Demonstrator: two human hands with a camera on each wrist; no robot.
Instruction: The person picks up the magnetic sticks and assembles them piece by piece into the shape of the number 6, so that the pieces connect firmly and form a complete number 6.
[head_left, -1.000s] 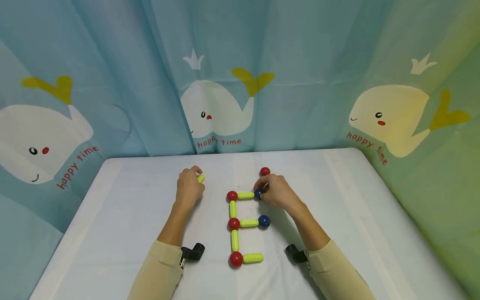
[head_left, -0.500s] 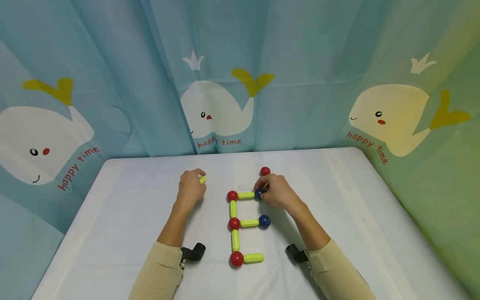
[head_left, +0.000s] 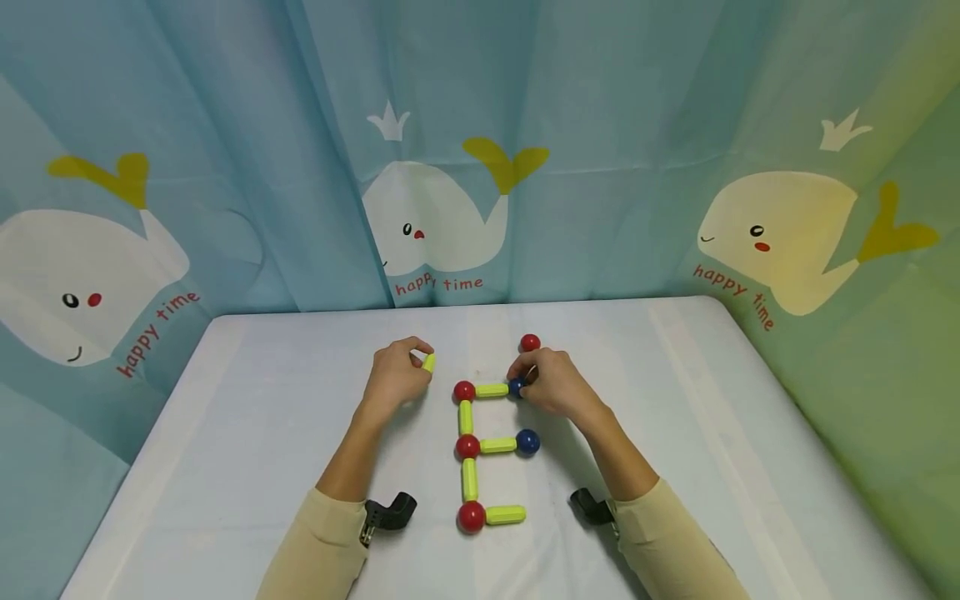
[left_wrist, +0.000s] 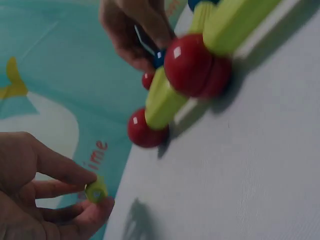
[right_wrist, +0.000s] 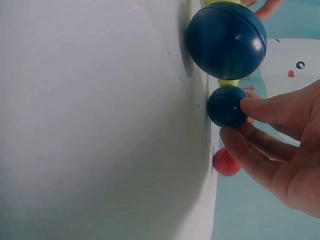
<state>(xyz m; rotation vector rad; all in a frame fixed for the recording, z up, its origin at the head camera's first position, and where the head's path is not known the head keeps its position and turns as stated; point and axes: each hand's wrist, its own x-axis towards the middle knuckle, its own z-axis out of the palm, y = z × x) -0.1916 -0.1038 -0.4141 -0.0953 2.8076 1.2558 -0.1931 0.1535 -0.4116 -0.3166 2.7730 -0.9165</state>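
Note:
My left hand pinches a short yellow-green rod between thumb and fingers, held above the table to the left of a shape built of rods and balls. Thumb and fingers of my right hand grip a small blue ball at the end of the shape's far rod. Along the shape's left side stand a far red ball, a middle red ball and a near red ball, joined by rods. A second blue ball ends the middle arm; the near rod has a bare end.
A loose red ball lies just beyond my right hand. White cloth covers the table. A blue-green curtain with whale prints hangs behind it. Black wrist mounts stick out inward from both sleeves.
My left hand has moved right, toward the shape, and the rod in it has turned more upright. My right hand stays on the far blue ball, and the shape has not changed.

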